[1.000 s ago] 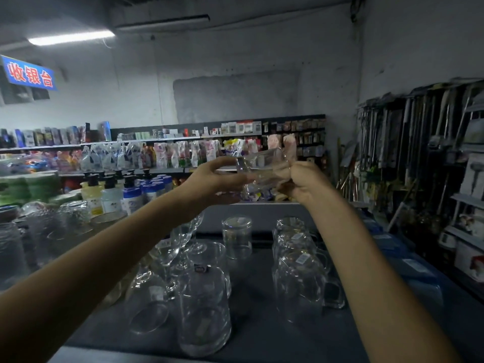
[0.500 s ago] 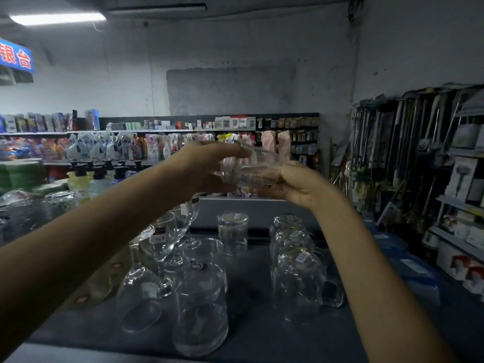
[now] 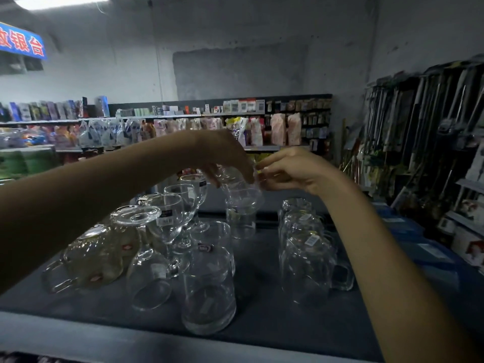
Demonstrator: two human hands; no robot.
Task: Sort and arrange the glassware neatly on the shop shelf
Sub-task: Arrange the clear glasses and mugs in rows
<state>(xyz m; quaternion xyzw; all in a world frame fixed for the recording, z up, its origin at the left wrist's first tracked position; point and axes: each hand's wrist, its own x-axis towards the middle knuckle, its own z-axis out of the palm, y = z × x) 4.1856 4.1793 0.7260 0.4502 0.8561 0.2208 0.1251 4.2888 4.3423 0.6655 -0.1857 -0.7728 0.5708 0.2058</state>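
1. Clear glass: a tumbler (image 3: 239, 189) hangs above the dark shelf (image 3: 262, 305), just over a standing tumbler (image 3: 241, 222) at the back. Whether the two touch is unclear.
2. The left hand (image 3: 225, 155) grips it from above, fingers curled round its upper part.
3. The right hand (image 3: 293, 169) sits just beside it, fingers loosely curled. I cannot tell whether they pinch the glass.
4. The step looks like placing it in the middle row, between the stemmed glasses (image 3: 170, 216) and the mugs (image 3: 306, 263).
5. The next move calls for a slow, straight descent, releasing only once it sits steady.
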